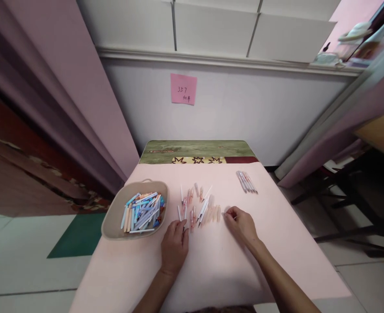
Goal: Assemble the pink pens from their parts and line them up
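Note:
My left hand (175, 247) is at the near side of the loose pen parts, thumb and index finger closed around the dark tip of a thin white pen refill (185, 211). To the right, my right hand (242, 224) is curled in a pinch; a small pale piece (224, 214) shows at its fingertips, too small to name. Just left of it stands a row of short clear peach-coloured pen parts (214, 213). Between the hands lie more white refills with dark tips (203, 210) and pinkish clear pen barrels (192, 216), scattered in a loose group.
A beige basket (109, 221) full of blue, lilac and peach pen parts stands at the left. Several pens (246, 182) lie side by side at the back right. A pink cloth (218, 269) covers most of the table; a wall with a pink note (183, 88) rises behind.

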Demonstrator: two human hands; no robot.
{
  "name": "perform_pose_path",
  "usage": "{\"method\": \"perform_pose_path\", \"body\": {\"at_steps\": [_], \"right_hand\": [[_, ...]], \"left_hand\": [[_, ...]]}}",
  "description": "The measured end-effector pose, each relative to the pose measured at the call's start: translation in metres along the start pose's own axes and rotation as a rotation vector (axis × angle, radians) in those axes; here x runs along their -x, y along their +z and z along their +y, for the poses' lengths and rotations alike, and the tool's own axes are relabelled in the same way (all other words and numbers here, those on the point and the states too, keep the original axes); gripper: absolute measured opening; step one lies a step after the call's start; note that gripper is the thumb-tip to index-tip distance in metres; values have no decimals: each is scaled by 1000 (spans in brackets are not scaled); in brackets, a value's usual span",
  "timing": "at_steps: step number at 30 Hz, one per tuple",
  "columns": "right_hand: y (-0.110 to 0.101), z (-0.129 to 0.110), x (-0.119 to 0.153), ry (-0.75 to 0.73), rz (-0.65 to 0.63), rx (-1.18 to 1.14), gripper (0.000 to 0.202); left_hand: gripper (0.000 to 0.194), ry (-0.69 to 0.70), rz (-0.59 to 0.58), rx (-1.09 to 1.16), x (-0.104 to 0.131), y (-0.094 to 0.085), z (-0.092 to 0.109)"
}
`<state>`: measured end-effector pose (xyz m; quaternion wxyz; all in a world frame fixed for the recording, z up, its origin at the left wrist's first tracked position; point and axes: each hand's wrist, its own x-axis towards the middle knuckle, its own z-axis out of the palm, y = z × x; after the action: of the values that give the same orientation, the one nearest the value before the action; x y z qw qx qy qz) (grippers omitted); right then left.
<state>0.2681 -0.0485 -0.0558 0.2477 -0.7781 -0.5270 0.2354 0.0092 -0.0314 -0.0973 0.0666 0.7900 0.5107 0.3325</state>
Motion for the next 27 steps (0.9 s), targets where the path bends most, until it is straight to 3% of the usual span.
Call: {"method": "perform_pose_path", "body": {"at_steps": [4,12,18,23,27], "right_hand": [[9,-12,-7,11,-72,83,27],[22,-16,-19,-87,-49,-9,13],[16,-17,-24,-78,55,-58,15],[30,-53,-21,-242,-58,-47,16],[57,-95,-18,-301,-172,163,14]], "left_hand": [[26,-3,22,-63,-2,-1,1],[24,112,-107,-11,-5,-4,3],[16,17,-43,95,-4,-7,-1],[12,-90,-29,121,-5,-8,-2],[12,-108,-45,101,-6,-10,0]]}}
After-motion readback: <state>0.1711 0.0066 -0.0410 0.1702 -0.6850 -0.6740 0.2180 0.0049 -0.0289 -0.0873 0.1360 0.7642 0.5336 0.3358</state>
